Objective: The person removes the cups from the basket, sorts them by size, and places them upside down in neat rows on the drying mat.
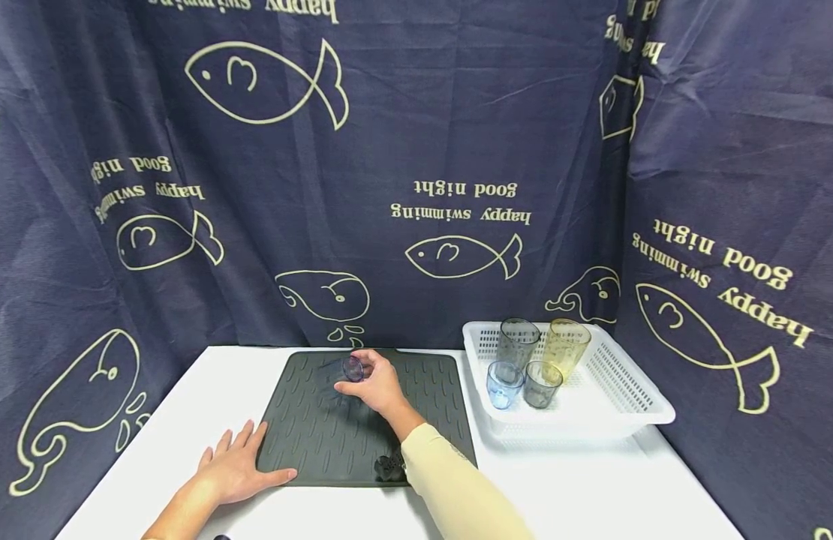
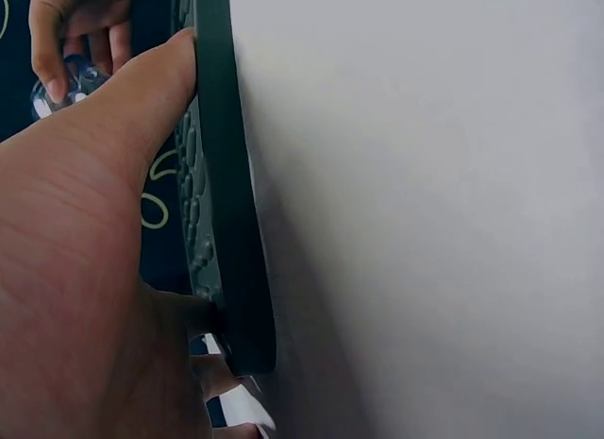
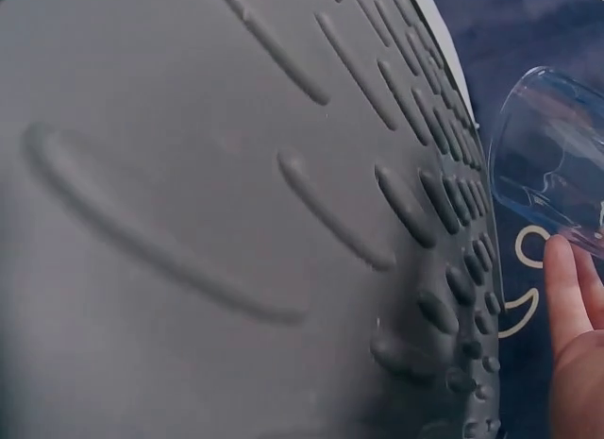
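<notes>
Head: right hand (image 1: 376, 387) pinches a glass (image 1: 352, 368), long axis slanting toward the mat (image 1: 308, 442), left hand (image 1: 233, 466) spread.

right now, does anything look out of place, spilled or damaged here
The dark blue curtain behind the table looks hung upside down: its lettering is inverted. I see no spill on the mat and no plain damage to the glass in the right hand.

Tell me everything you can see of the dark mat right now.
The mat is dark grey and roughly rectangular, looks like rubber, and carries rows of raised oblong ridges. It lies flat on the white table. The left hand touches its near left corner; the right hand holds a see-through cup over it, and the pale sleeve hides part of it.
</notes>
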Motion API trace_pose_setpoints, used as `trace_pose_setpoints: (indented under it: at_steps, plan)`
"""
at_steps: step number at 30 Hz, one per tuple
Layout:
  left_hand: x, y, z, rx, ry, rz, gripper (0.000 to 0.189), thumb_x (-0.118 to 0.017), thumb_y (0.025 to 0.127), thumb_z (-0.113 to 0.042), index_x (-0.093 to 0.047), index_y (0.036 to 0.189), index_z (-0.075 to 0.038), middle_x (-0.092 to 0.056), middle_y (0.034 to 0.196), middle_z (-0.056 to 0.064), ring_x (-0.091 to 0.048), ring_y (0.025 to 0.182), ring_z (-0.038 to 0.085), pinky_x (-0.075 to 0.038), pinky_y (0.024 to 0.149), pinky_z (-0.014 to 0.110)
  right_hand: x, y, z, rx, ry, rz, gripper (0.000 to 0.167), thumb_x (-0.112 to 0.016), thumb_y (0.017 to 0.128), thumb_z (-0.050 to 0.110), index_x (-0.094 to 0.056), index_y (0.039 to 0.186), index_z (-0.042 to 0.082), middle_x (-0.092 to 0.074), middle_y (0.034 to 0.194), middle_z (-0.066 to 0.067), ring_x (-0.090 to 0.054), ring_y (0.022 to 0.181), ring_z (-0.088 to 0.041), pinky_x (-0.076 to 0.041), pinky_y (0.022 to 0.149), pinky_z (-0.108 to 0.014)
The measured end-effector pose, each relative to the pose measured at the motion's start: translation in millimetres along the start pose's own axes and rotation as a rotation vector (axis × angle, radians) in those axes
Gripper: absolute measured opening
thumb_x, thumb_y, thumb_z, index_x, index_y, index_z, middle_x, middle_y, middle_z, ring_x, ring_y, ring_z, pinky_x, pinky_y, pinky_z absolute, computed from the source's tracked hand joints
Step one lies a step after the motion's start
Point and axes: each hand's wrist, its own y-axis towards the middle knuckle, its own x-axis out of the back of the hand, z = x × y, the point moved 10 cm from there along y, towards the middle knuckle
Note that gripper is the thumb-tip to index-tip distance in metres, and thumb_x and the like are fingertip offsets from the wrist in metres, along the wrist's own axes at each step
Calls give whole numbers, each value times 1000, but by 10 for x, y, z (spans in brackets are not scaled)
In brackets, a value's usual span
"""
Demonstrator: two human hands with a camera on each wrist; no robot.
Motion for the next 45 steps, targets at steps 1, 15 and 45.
trace_pose_setpoints:
  at_steps: [1, 15, 45]
  plan:
    - [-10, 5, 16, 6, -3, 5, 118, -66, 80, -78, -32, 155, 7, -25, 158, 40, -17, 142, 71, -15, 108, 86, -24, 10, 10, 8, 4, 3, 62, -93, 71, 17, -67, 127, 12, -71, 120, -7, -64, 100, -18, -53, 81, -25]
    - [-30, 46, 21, 5, 8, 14, 119, -66, 79, -79, -33, 154, 7, -27, 157, 41, -18, 141, 72, -17, 106, 86, -248, 166, 32, -23, 19, 6, 66, -94, 71, 14, -66, 130, 7, -72, 121, -7, -68, 98, -9, -56, 86, -20]
    - [-12, 17, -20, 6, 9, 34, 115, -67, 82, -75, -33, 154, 9, -26, 156, 43, -19, 139, 73, -17, 106, 86, -585, 138, 56, -103, -35, -47, 68, -94, 70, 14, -66, 132, 11, -72, 117, -6, -66, 101, -14, -54, 89, -28]
